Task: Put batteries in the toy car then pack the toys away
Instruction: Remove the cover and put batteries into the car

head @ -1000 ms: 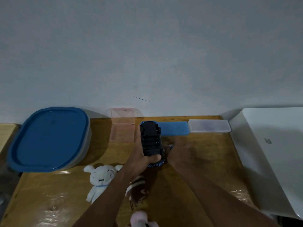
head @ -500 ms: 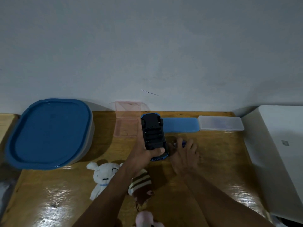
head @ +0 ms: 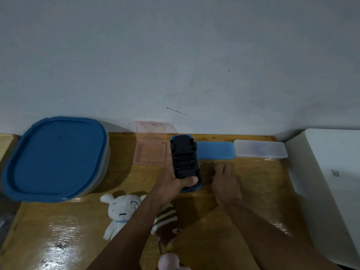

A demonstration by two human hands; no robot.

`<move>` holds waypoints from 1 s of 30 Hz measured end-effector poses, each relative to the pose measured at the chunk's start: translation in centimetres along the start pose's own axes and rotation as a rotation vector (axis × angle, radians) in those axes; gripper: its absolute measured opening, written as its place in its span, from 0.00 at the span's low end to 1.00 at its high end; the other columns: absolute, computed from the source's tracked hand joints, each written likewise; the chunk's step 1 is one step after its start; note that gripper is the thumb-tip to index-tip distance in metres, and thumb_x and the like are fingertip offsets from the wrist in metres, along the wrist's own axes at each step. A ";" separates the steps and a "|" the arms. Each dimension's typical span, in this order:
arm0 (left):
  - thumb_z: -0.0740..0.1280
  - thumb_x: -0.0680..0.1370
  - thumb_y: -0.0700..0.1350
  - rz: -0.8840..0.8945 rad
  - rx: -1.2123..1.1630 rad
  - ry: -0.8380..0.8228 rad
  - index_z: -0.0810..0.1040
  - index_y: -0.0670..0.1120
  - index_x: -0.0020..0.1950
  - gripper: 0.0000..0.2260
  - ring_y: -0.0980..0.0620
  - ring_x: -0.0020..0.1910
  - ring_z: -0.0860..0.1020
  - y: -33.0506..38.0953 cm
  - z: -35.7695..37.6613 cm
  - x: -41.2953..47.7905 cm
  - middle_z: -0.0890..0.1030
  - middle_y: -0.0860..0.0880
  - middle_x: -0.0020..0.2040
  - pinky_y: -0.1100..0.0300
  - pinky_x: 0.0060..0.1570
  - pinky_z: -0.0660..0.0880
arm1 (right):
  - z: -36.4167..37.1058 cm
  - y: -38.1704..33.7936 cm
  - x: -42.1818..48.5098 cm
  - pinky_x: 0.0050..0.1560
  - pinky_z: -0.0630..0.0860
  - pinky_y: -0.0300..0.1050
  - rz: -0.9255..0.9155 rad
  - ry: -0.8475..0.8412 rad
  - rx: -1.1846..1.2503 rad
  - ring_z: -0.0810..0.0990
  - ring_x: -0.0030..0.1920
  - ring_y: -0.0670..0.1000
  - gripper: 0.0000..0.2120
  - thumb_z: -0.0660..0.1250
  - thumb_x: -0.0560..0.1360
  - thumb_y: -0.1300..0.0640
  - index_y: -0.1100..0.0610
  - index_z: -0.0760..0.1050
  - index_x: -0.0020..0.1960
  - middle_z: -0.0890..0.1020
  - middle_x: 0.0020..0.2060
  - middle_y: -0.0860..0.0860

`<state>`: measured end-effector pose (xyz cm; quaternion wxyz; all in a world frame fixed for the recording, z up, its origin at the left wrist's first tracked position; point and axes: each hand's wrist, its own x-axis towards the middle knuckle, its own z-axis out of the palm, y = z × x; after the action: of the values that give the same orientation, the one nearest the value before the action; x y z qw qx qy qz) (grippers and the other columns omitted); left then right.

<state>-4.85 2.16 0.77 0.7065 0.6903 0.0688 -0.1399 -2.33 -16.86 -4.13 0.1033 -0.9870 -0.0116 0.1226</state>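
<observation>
Seen from the head camera, we find the left hand [head: 169, 181] gripping a blue toy car [head: 185, 161] above the middle of the wooden tabletop [head: 259, 193]. The car is upside down, its black underside and open battery bay facing up. The thumb curls over the car's near end and the fingers wrap its left side. We cannot tell whether any batteries sit in the bay.

Just right of the car, the right hand [head: 226, 184] lies on the tabletop, fingers stretched out straight toward the far edge and gripping nothing we can make out. A thin dark sliver shows between two of the fingers, too small for us to identify.

Along the far edge, against the grey wall [head: 175, 55], stand an open pink transparent case [head: 150, 152] with its lid leaning on the wall, a closed blue case [head: 216, 151] partly behind the car, and a clear case [head: 261, 152] touching the blue one's right end. A large container with a blue lid [head: 56, 158] fills the far left.

Near us, a white plush animal [head: 122, 209] lies face up left of the left forearm. A brown plush with a striped cap [head: 167, 225] lies partly under that arm, and a pink plush [head: 169, 262] peeks in at the bottom edge. A white box-like object [head: 331, 182] borders the tabletop on the right.
</observation>
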 end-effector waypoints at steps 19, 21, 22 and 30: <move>0.75 0.71 0.35 0.044 0.070 0.040 0.47 0.59 0.78 0.49 0.54 0.58 0.79 2.2 6.0 -7.0 0.80 0.55 0.57 0.50 0.62 0.75 | -6.4 6.4 -6.0 0.25 0.72 0.36 0.449 -0.340 1.853 0.72 0.31 0.47 0.12 0.60 0.80 0.58 0.62 0.73 0.62 0.77 0.46 0.58; 0.76 0.71 0.35 0.053 0.071 0.057 0.45 0.60 0.78 0.50 0.53 0.60 0.79 2.2 7.4 -8.2 0.79 0.55 0.59 0.45 0.65 0.73 | -7.3 7.4 -6.8 0.27 0.75 0.36 0.446 -0.377 1.986 0.73 0.32 0.46 0.13 0.61 0.80 0.59 0.62 0.74 0.62 0.76 0.47 0.59; 0.76 0.70 0.36 0.063 0.068 0.061 0.44 0.60 0.78 0.51 0.52 0.61 0.78 2.1 7.9 -8.7 0.78 0.54 0.60 0.43 0.66 0.72 | -7.7 7.7 -7.2 0.28 0.77 0.36 0.450 -0.392 2.048 0.74 0.33 0.47 0.12 0.60 0.80 0.60 0.63 0.74 0.61 0.76 0.48 0.59; 0.74 0.71 0.31 0.165 0.072 0.107 0.50 0.62 0.76 0.48 0.52 0.59 0.79 1.7 12.9 -13.0 0.79 0.51 0.58 0.58 0.57 0.77 | -9.9 10.9 -10.3 0.31 0.80 0.37 0.423 -0.521 2.137 0.80 0.34 0.49 0.10 0.63 0.77 0.62 0.66 0.74 0.56 0.79 0.38 0.59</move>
<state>-17.98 -9.29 6.62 0.6858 0.7249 0.0442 -0.0464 -9.92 -29.99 5.43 0.8693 -0.3176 0.2463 0.2876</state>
